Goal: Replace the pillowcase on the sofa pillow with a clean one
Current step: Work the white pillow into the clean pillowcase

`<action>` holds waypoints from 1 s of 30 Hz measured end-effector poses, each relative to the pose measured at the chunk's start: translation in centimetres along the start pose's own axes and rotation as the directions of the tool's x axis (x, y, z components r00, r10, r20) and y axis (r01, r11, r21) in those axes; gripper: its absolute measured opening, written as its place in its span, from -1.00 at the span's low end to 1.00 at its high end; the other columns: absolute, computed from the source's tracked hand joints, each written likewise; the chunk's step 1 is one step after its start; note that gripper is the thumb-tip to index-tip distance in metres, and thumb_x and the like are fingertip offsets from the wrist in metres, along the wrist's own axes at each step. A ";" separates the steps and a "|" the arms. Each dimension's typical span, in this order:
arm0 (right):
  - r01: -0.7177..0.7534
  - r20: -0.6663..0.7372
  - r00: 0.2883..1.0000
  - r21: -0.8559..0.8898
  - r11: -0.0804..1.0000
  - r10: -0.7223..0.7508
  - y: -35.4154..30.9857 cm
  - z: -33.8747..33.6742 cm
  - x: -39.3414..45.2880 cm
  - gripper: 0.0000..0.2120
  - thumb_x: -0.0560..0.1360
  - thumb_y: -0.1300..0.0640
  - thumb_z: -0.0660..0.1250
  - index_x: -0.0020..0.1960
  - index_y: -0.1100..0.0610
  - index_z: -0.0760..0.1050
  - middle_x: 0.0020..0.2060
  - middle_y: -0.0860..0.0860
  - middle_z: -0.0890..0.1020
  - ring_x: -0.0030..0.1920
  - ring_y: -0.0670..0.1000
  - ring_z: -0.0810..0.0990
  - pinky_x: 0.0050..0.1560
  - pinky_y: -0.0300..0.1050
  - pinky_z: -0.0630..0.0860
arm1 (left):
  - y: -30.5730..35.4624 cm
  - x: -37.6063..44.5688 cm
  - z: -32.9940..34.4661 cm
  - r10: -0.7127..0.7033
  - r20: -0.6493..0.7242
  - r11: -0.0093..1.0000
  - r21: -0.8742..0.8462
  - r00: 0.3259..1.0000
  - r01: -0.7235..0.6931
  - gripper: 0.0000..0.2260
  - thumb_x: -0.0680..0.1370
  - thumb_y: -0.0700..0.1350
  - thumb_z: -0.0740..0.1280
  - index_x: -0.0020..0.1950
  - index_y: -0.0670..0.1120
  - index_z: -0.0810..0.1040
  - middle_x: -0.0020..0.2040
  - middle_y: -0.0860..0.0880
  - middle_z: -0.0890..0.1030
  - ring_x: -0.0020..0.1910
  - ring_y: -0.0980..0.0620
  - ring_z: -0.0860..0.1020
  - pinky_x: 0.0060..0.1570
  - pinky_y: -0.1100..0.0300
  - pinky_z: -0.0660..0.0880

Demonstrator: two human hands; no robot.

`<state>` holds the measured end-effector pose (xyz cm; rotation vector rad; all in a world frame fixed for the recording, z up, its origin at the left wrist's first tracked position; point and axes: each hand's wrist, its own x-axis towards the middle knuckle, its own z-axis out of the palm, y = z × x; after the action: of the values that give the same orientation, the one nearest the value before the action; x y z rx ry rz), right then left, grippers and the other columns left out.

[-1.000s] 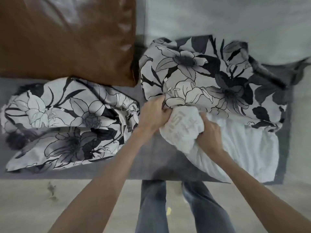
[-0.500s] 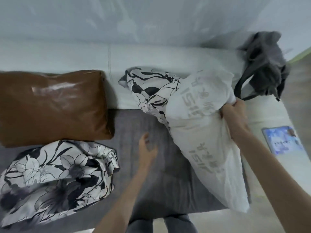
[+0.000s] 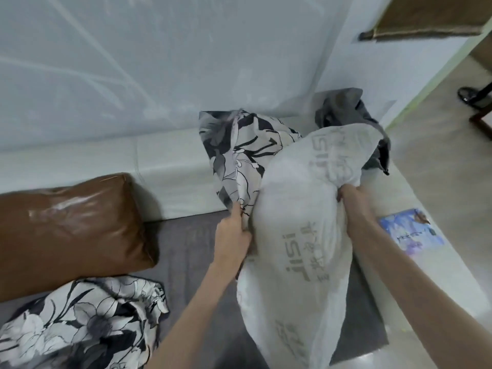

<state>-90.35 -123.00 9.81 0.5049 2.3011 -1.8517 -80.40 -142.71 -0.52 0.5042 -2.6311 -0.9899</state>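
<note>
A white pillow insert (image 3: 298, 235) with grey printed lettering stands tilted over the grey sofa seat (image 3: 186, 251), most of it bare. A black-and-white floral pillowcase (image 3: 239, 153) still covers its far upper corner. My left hand (image 3: 234, 235) pinches the edge of that floral pillowcase beside the insert. My right hand (image 3: 348, 198) grips a bunched fold of the insert near its top right. A second floral pillow or case (image 3: 80, 323) lies crumpled on the seat at the lower left.
A brown leather cushion (image 3: 69, 227) leans against the white sofa back (image 3: 106, 158) at the left. Grey cloth (image 3: 356, 113) sits bunched behind the insert. A blue printed card (image 3: 410, 230) lies on the white armrest at the right. A plastic-covered wall rises behind the sofa.
The insert has been pulled most of the way out of the floral pillowcase and lifted up. My left hand let go, then took hold of the pillowcase edge. The view tilted upward.
</note>
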 end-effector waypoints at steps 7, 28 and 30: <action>0.053 0.281 0.960 -0.133 0.990 -0.013 8.5 0.7 -0.9 -0.37 0.26 0.16 0.18 0.30 -0.12 0.13 0.04 -0.24 0.40 0.02 -0.10 0.48 0.03 -0.05 0.46 | 4.0 -1.4 0.1 -0.125 0.073 0.979 0.171 0.989 0.111 -0.52 0.43 -0.28 0.22 0.35 -0.11 0.26 -0.26 -0.13 0.49 -0.21 -0.30 0.53 -0.33 0.10 0.23; 0.238 0.434 0.901 -0.490 0.839 -0.002 15.5 5.7 -3.1 -0.66 0.36 -0.25 0.22 -0.10 0.01 0.42 -0.19 -0.06 0.48 -0.07 -0.02 0.45 -0.13 -0.17 0.34 | 7.6 8.1 3.4 0.304 0.150 0.855 0.393 0.941 -0.339 -0.86 0.37 -0.16 0.33 -0.11 -0.12 0.61 -0.16 -0.03 0.64 -0.15 -0.16 0.57 -0.30 -0.01 0.52; 0.189 0.433 0.898 -0.548 0.815 0.083 16.1 7.2 -2.5 -0.75 0.48 -0.13 0.20 -0.20 0.04 0.46 -0.28 -0.03 0.56 -0.11 0.07 0.56 -0.19 -0.19 0.29 | 8.1 7.5 3.2 0.363 0.088 0.844 0.391 0.927 -0.368 -0.91 0.33 -0.20 0.38 -0.19 -0.12 0.64 -0.25 -0.02 0.64 -0.24 -0.15 0.59 -0.40 0.03 0.51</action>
<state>-83.14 -127.47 -5.90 -0.0717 2.3808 -1.0182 -90.15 -138.32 3.67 0.0611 -2.7972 -0.3332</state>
